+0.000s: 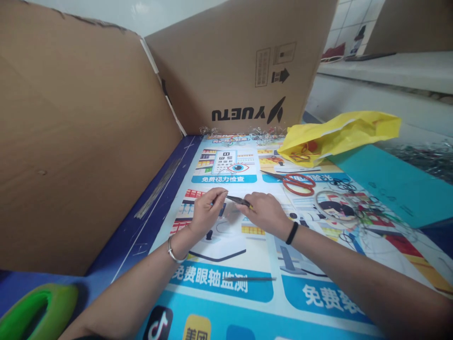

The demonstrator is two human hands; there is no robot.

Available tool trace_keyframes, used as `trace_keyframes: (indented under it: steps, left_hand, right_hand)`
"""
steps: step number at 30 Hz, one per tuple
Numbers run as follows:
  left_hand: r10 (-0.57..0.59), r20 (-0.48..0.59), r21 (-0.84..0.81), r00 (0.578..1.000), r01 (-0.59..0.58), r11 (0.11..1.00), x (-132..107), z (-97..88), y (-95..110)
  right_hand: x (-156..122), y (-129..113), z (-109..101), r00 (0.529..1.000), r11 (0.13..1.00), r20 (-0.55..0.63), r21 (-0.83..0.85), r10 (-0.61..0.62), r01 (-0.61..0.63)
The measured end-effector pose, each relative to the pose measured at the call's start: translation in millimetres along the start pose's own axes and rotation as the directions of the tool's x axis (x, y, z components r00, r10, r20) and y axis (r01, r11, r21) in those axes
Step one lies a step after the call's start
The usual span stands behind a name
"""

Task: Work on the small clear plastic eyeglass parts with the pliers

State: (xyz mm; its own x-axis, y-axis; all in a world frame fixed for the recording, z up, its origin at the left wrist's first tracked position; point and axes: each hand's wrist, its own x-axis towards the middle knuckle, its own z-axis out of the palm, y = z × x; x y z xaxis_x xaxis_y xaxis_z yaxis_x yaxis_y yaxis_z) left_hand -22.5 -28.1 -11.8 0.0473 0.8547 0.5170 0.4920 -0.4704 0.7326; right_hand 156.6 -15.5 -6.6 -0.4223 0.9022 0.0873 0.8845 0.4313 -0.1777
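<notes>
My left hand (207,211) is closed in a pinch on something thin that I cannot make out, perhaps a piece of wire. My right hand (264,213) grips small dark pliers (238,200) whose tip points left toward the left fingertips. Both hands hover just above a printed poster (226,283) that covers the table. A silver bangle sits on my left wrist and a black band on my right.
Red-handled scissors (296,183) lie beyond my right hand. A yellow plastic bag (336,134) holds red rings. Tangled wire loops (348,208) lie at the right. Cardboard walls (81,141) stand left and behind. A thin rod (251,279) lies on the poster; a green object (37,309) at bottom left.
</notes>
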Motion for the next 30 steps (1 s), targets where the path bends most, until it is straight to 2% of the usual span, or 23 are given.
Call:
trace_keyframes:
  steps: [8, 14, 30]
  left_hand:
    - [-0.001, 0.004, 0.003, 1.0, 0.001, 1.0, -0.5, 0.0, -1.8]
    - [-0.016, 0.009, -0.026, 1.0, 0.016, 1.0, -0.2, 0.1, 0.5]
    - [-0.123, 0.069, -0.134, 0.99, 0.132, 0.982, 2.1, -0.3, -0.2]
  right_hand:
    - [2.0, 3.0, 1.2, 0.999, 0.998, -0.012, 0.046, -0.036, 0.037]
    - [2.4, 4.0, 0.3, 0.999, 0.999, -0.005, 0.021, -0.045, 0.045]
    - [6.2, 8.8, 1.8, 0.995, 0.994, 0.009, 0.052, -0.097, 0.096]
